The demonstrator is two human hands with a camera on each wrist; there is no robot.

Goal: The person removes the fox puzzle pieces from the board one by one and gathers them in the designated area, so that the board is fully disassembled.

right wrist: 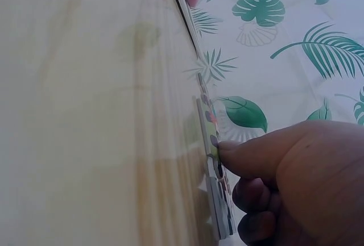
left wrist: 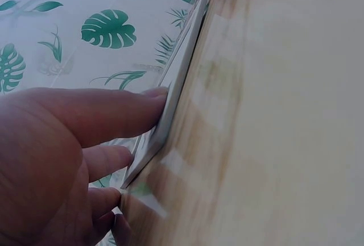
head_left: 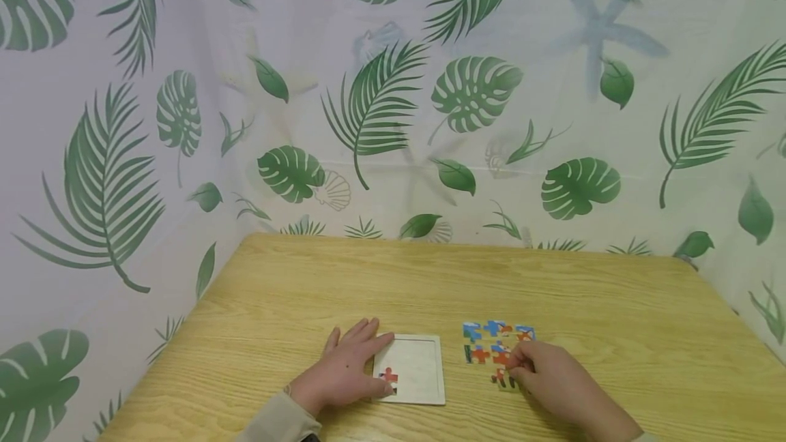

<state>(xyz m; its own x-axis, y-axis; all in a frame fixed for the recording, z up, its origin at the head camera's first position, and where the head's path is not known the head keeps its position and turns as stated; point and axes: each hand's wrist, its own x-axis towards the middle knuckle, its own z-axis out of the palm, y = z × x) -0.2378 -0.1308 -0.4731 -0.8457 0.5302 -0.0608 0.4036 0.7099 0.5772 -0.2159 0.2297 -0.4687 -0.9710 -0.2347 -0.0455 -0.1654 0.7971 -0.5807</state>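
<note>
A square white puzzle tray (head_left: pixel 424 370) lies on the table with one red-marked jigsaw piece (head_left: pixel 389 375) in its near left corner. My left hand (head_left: pixel 346 367) rests over the tray's left side, fingers spread and thumb on the near edge; the left wrist view shows the thumb (left wrist: pixel 125 115) lying on the rim. To the right of the tray are several loose jigsaw pieces (head_left: pixel 479 355) in blue, red and green. My right hand (head_left: pixel 555 377), fingers curled, pinches a jigsaw piece (head_left: pixel 500 379) at the near side of this group. The fingers partly cover some pieces.
The wooden table (head_left: pixel 307 278) runs back to a leaf-patterned curtain (head_left: pixel 393 121), which also hangs along the left and right sides. A gap of bare wood separates the tray from the loose pieces.
</note>
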